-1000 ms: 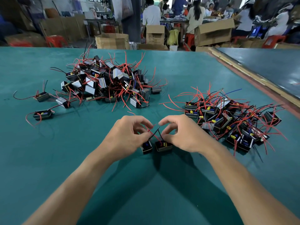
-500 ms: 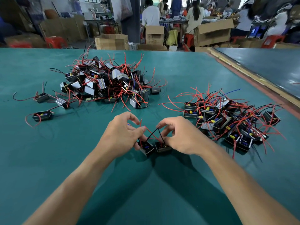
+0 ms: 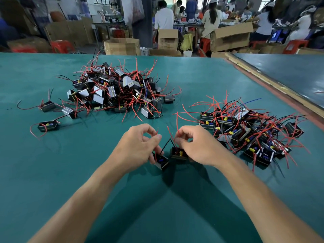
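Two small black box modules with red and black wires sit side by side in front of me on the green table [image 3: 52, 172]. My left hand [image 3: 138, 146] pinches the red wire of the left module [image 3: 162, 161], which is tilted under its fingers. My right hand [image 3: 198, 146] pinches the red wire of the right module [image 3: 178, 153], whose black wires stand up between my hands. Both hands are curled, thumb against forefinger.
A large heap of wired modules [image 3: 119, 92] lies at the back left, with three strays [image 3: 48, 125] to its left. A second heap [image 3: 249, 132] lies at the right. A wooden table edge [image 3: 273, 86] runs along the right. People and cardboard boxes [image 3: 121, 46] are beyond.
The left module has tipped and shifted slightly toward me. My fingers have moved along the wires; the red wire ends now stick up above both pinches.
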